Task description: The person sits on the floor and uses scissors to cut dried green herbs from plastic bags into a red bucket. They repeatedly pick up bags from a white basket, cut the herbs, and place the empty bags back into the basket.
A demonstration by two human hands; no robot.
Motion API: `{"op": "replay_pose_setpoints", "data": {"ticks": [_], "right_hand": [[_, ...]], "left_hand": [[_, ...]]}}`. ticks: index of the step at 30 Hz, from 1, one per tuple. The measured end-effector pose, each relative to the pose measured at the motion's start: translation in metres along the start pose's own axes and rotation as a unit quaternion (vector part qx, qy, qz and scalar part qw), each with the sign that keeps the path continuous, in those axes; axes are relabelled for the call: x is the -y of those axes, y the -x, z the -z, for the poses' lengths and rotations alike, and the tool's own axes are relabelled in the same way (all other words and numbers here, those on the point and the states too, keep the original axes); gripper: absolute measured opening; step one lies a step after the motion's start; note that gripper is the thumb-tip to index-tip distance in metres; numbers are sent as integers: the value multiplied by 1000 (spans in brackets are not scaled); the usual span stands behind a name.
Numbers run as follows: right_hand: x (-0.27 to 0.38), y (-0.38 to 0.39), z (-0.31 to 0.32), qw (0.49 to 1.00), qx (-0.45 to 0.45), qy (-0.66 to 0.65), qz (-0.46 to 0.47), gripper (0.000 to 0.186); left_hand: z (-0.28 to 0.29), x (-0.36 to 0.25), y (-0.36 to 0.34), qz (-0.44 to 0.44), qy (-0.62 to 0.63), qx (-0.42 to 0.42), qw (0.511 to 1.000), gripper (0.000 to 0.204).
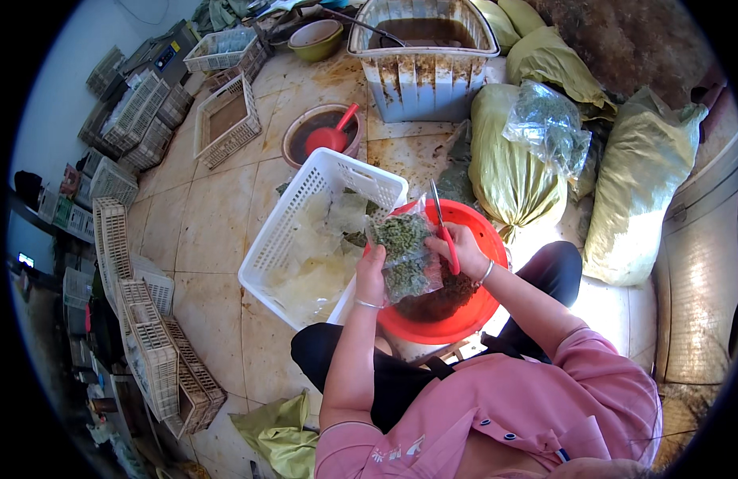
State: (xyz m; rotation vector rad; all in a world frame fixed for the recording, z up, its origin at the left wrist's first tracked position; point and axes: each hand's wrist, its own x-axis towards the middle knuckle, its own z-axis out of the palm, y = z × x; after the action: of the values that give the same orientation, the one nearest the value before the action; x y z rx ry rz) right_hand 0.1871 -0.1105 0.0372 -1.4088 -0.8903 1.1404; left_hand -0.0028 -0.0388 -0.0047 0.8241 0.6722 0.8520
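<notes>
A clear plastic bag of green, moss-like plant matter is held up between both hands. My left hand grips its left side. At its right edge, my right hand is closed round red-handled scissors, whose blades point up and away; whether these fingers also pinch the bag is hard to see. Below the bag stands a red basin with dark brown, loose material in it. To the left, a white perforated basket holds several clear plastic bags.
Beyond the basket sits a tub of dark liquid with a red scoop. A large stained bin stands behind. Full yellow-green sacks line the right, one carrying another filled bag. Crates stand along the left.
</notes>
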Motion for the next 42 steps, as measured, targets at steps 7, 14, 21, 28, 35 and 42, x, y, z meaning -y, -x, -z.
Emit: {"op": "replay_pose_setpoints", "data": {"ticks": [7,14,21,28,35,42], "right_hand": [[10,1,-12,989,-17,128,71,16],[42,15,-4,996,46,-79,-2,17],[26,20,-14,997,15,55,48,16],[36,13,-17,1000,11,5,21,8],[-7,1,-7,997,-5,76,7,7],[-4,-7,20,936,-135,317,66,27]], "left_hand": [[17,13,-6,-51,-100,-19,993,40],[-35,-24,17,2,114,10,993,44],[-18,-4,8,18,127,-19,991,46],[6,19,-8,-160,-292,-116,936,22],[-19,12,4,-85,-526,42,845,21],[-4,6,2,57,-452,65,888,21]]}}
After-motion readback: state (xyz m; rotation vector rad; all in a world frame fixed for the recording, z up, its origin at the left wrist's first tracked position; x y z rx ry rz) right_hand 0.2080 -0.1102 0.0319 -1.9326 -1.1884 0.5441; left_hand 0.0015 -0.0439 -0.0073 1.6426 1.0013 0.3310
